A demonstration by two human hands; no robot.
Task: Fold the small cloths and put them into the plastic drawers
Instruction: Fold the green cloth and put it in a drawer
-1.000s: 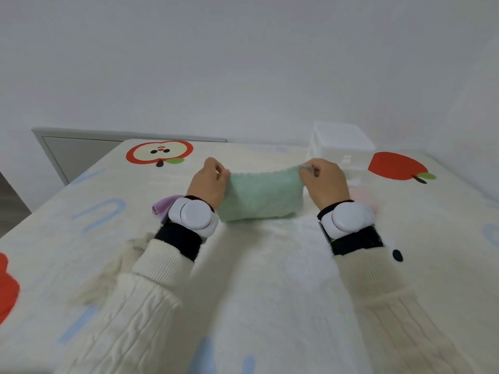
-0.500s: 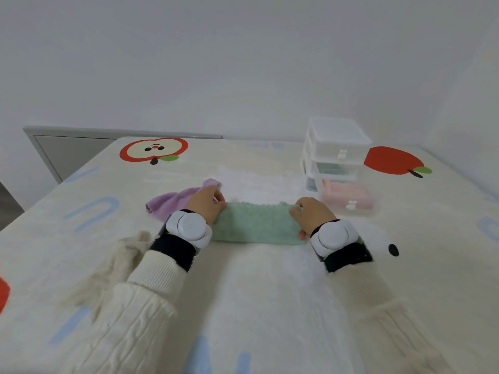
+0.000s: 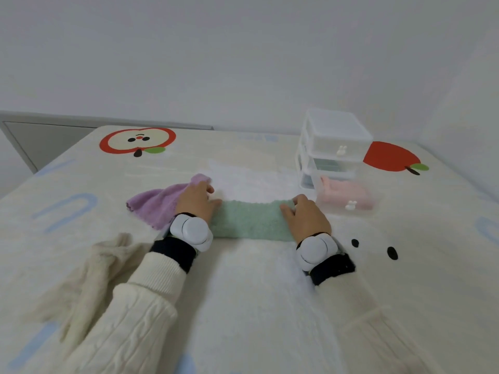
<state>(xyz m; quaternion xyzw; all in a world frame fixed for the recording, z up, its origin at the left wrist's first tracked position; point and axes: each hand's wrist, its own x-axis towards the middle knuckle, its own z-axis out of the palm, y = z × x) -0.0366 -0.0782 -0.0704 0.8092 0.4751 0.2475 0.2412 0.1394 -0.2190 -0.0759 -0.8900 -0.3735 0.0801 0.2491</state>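
Observation:
A green fluffy cloth (image 3: pixel 249 221) lies folded into a long strip on the bed in front of me. My left hand (image 3: pixel 195 202) rests on its left end and my right hand (image 3: pixel 306 218) on its right end, fingers spread flat on the fabric. A purple cloth (image 3: pixel 158 202) lies crumpled just left of my left hand. The clear plastic drawers (image 3: pixel 333 147) stand at the back right. The bottom drawer (image 3: pixel 348 197) is pulled out and holds a folded pink cloth; a greenish cloth shows in the middle drawer (image 3: pixel 328 166).
A cream cloth (image 3: pixel 104 261) lies bunched beside my left sleeve. A white fluffy cloth (image 3: pixel 251 182) is spread behind the green one. The bed cover (image 3: pixel 270 306) carries apple prints; a wall rises behind and a grey panel (image 3: pixel 40 141) stands at the far left.
The green cloth was held up between both hands; it came down onto the bed folded in a strip. Both hands now press flat on its ends.

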